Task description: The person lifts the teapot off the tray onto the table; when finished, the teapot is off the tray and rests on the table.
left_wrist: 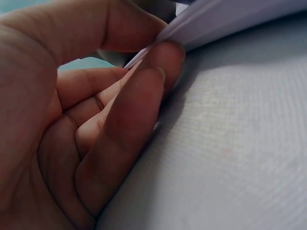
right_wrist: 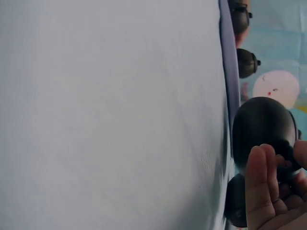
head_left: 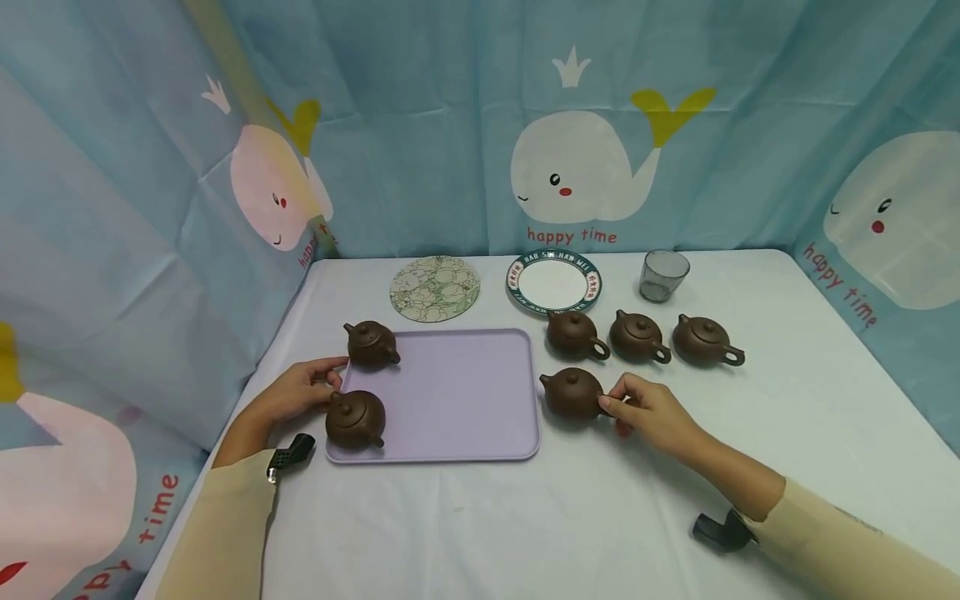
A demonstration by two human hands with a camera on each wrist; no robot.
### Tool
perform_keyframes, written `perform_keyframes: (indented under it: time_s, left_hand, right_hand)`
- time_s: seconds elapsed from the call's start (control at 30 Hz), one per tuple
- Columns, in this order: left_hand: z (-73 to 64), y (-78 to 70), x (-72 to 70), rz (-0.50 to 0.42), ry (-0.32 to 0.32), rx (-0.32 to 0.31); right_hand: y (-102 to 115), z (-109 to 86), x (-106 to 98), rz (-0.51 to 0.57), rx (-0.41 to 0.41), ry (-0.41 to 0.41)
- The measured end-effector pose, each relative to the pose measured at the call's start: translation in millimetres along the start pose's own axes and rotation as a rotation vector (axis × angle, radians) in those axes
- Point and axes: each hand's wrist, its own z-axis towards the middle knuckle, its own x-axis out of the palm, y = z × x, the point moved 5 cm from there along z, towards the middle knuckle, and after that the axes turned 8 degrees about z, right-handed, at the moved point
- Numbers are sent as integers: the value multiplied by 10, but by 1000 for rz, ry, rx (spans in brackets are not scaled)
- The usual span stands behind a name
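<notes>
My right hand [head_left: 654,414] pinches the handle of a dark brown teapot [head_left: 572,393], just right of the lilac tray [head_left: 459,398]. The teapot is upright, its spout pointing left toward the tray. In the right wrist view its round body [right_wrist: 261,127] stands beyond my fingertips [right_wrist: 257,160]. On the left, my left hand [head_left: 294,395] grips the tray's left rim, thumb above and fingers beneath, as the left wrist view shows. Two similar teapots sit along the tray's left side, one at the back [head_left: 372,345] and one at the front [head_left: 355,421].
Behind the held teapot, three more brown teapots stand in a row: left [head_left: 572,336], middle [head_left: 636,337] and right [head_left: 703,341]. Farther back are a floral round mat [head_left: 435,289], a green-rimmed plate [head_left: 554,283] and a clear glass [head_left: 663,275]. Whale-printed curtains [head_left: 420,167] border the white-covered table [head_left: 465,533].
</notes>
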Motion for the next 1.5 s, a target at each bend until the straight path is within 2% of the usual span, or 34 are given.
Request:
perform_keyframes:
  time_s: [0.3,0.5,0.53,0.67,0.83,0.93,1.1,1.23,1.37,1.5]
  left_hand:
    - [7,3,17,13,2,4]
    - [20,-16,65,-2,21,5]
    - [3,-66,65,-4,25,8]
    - [-11,-89,60,1,25,6]
    - [14,-34,54,20,13,9]
    - [18,-37,43,27,9,10]
    - [19,-51,29,16,6,5]
    - [7,-73,13,6,8,10]
    - [-21,-87,-3,9,8,12]
    - [-36,-77,2,3,7,13]
  right_hand:
    - [-85,-68,-1,-3,8,3]
    - [-165,-119,13,40,16,39]
    - [-173,-125,12,51,19,43]
    - [-212,-129,2,65,46,71]
    - [-208,-124,-22,73,64,126]
    - [-179,-98,-55,15,45,132]
    - [-69,-9,-173,-115,16,73]
    - [134,93,-247,-157,-21,2]
    - [357,212,-197,-127,-79,-33]
    - [524,326,-16,-40,-109,-11]
